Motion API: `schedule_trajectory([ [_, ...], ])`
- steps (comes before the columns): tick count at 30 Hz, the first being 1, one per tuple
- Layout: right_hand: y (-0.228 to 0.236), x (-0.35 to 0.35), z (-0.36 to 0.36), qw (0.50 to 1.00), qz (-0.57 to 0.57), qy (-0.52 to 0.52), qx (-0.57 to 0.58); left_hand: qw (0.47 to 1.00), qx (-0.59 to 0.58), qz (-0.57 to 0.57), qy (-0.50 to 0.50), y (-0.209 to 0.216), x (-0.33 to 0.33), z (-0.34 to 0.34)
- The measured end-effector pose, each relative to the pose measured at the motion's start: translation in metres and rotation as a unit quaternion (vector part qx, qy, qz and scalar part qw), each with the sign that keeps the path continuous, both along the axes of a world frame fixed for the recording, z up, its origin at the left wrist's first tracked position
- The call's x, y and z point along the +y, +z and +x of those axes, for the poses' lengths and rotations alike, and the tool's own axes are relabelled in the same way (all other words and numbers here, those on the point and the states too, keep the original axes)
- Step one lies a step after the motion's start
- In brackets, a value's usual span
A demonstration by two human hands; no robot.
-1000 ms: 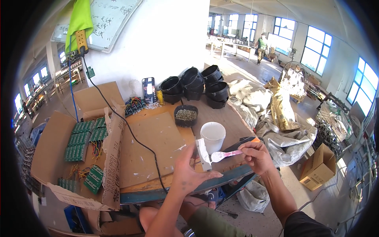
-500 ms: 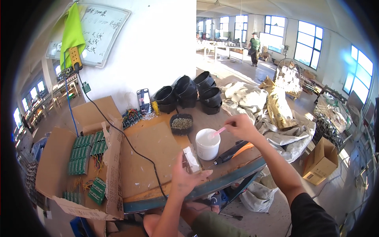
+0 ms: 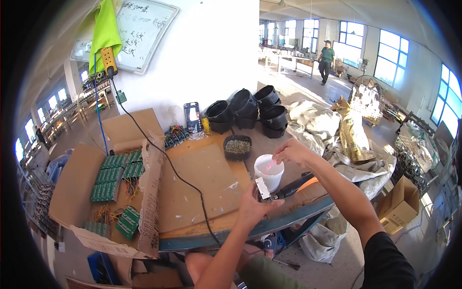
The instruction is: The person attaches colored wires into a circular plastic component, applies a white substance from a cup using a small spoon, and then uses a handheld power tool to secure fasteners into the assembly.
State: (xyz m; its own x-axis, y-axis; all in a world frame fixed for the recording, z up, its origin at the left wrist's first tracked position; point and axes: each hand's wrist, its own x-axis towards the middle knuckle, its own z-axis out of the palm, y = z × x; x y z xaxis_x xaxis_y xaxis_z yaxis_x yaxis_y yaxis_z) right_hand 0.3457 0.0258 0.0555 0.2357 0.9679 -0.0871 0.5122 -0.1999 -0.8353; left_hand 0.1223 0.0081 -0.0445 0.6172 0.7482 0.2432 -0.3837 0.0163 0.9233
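Observation:
My left hand (image 3: pixel 254 208) is closed around a small white rectangular piece (image 3: pixel 263 188), held upright over the table's front edge beside a white tub. Above the tub's mouth, my right hand (image 3: pixel 292 153) pinches a pink stick-like tool (image 3: pixel 272 165) whose lower end dips inside. The white tub (image 3: pixel 269 178) stands on the table; what it holds is hard to make out. Right of it, near the left hand, lies a black hand tool with an orange part (image 3: pixel 296 186). A black bowl of small grains or pellets (image 3: pixel 237 147) sits just behind the tub.
On the left, a cardboard box (image 3: pixel 151 202) contains green circuit boards (image 3: pixel 107 183) with coloured wires. A black cable (image 3: pixel 185 180) crosses the brown board (image 3: pixel 197 185). Black pots (image 3: pixel 244 108), a phone (image 3: pixel 193 117) and pale sacks (image 3: pixel 313 120) line the back. A person (image 3: pixel 326 61) stands far off.
The pink tool's end has gone lower into the tub. My left hand and the white piece have come closer to the tub. The whole view has shifted, and the distant person has changed pose.

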Motion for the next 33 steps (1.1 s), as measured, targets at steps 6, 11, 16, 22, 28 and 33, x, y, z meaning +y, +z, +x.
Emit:
schedule_trajectory([
  [6,-0.021,-0.027,0.045,0.985,0.044,-0.065,0.152,1.0,-0.002,0.004,0.014,-0.004,0.004,0.002],
  [11,-0.012,-0.067,0.033,0.962,0.125,-0.096,0.223,0.996,0.032,0.0,0.088,0.013,0.002,-0.014],
  [16,-0.011,-0.1,0.005,0.934,0.165,-0.098,0.301,0.988,0.097,0.067,0.099,0.029,-0.003,-0.023],
  [22,-0.032,-0.122,-0.026,0.878,0.177,-0.052,0.442,0.983,0.085,0.105,0.125,0.031,-0.006,-0.026],
  [28,-0.051,-0.132,-0.048,0.882,0.201,-0.026,0.426,0.971,0.1,0.152,0.156,0.026,-0.002,-0.03],
  [33,-0.059,-0.133,-0.048,0.913,0.187,-0.018,0.362,0.961,0.114,0.182,0.177,0.028,-0.002,-0.035],
])
